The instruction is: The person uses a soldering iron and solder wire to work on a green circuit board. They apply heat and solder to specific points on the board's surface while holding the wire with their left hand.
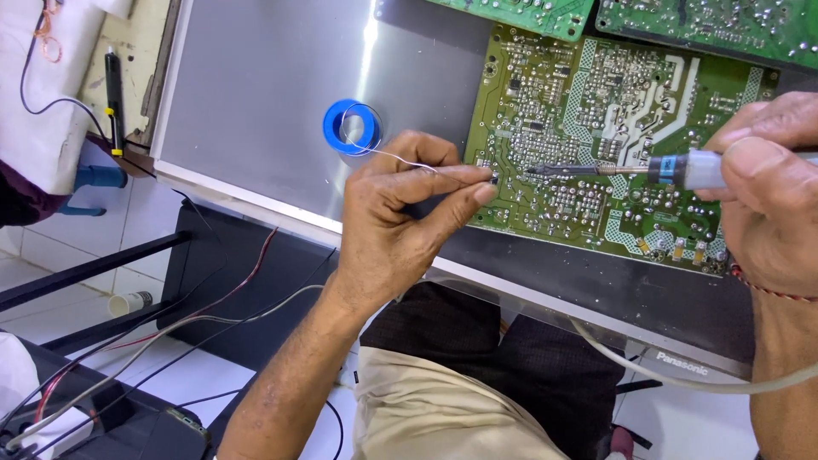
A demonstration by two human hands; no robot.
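Two hands busy: I see my left hand (400, 213) pinching thin solder wire (396, 156) at the green board (613, 136) edge, right hand (767, 187) gripping the iron (630, 169), tip on board w/ solder spots; next, I think, wire & tip must meet.

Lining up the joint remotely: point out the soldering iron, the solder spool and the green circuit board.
soldering iron (682, 169), head view, on its blue-banded handle.
solder spool (352, 127), head view, on the blue rim.
green circuit board (596, 102), head view, on its bare solder side.
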